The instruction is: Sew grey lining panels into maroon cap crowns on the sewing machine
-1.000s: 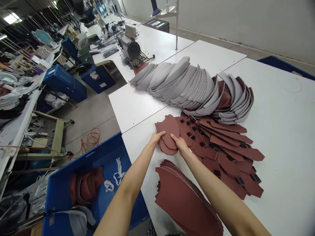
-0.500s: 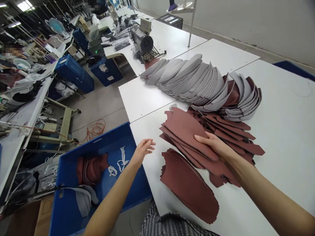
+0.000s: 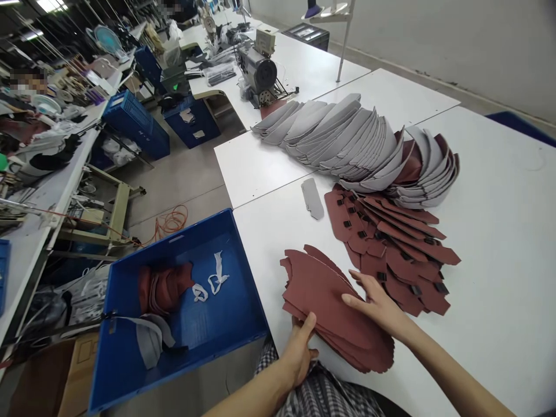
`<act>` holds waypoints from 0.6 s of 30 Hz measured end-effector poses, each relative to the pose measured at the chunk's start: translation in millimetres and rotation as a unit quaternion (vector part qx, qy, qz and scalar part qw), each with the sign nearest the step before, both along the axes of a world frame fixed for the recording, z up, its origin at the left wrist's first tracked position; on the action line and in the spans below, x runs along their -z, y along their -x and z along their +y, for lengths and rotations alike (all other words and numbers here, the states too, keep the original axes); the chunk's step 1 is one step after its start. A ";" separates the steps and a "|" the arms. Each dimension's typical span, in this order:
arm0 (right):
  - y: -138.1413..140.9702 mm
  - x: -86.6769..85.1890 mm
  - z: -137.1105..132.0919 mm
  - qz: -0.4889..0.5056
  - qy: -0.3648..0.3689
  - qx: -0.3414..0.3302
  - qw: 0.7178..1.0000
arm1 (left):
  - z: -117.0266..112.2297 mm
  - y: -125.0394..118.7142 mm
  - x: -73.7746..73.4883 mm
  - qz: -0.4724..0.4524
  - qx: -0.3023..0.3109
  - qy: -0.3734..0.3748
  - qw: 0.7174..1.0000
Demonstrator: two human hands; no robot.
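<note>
A stack of curved reddish-brown panels (image 3: 325,295), leather-like, lies near the front edge of the white table. My left hand (image 3: 302,347) grips its near edge, thumb on top and the other fingers partly hidden below. On the stack's right side, my right hand (image 3: 376,301) has its thumb over the top panel and its fingers stretched apart along the edge. Just beyond are smaller reddish-brown pieces with black tabs (image 3: 391,249), fanned over each other. A small grey piece (image 3: 313,198) lies flat to their left.
A long row of grey-backed curved pieces (image 3: 339,139) leans across the table's middle. Behind it stands a sewing machine (image 3: 258,66). To the left, a blue bin (image 3: 208,339) holds reddish-brown pieces, grey pieces and white strips. A thread stand (image 3: 343,43) rises at the back.
My right hand has brought its panels down onto the stack near me and loosened. My left hand has moved from over the bin's edge to the stack. The tabbed pieces and small grey piece are uncovered.
</note>
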State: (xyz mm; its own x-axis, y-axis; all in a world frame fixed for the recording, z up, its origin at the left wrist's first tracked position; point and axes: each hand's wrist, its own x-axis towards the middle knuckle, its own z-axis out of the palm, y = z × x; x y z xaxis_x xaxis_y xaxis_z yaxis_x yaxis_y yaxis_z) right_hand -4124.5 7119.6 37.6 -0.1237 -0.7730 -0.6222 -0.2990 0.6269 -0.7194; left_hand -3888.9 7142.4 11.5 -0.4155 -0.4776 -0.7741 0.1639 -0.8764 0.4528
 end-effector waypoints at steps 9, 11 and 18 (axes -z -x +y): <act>-7.0 13.2 -13.6 -0.268 -0.090 0.000 0.959 | -10.6 22.8 21.0 0.021 -0.178 -0.005 0.984; -12.4 14.5 -34.4 -0.278 -0.066 0.004 0.958 | -36.8 20.6 17.1 0.021 -0.175 0.011 0.984; -24.0 24.3 -174.9 -0.273 0.017 -0.007 0.962 | -199.4 10.9 2.1 -0.041 -0.090 0.092 0.991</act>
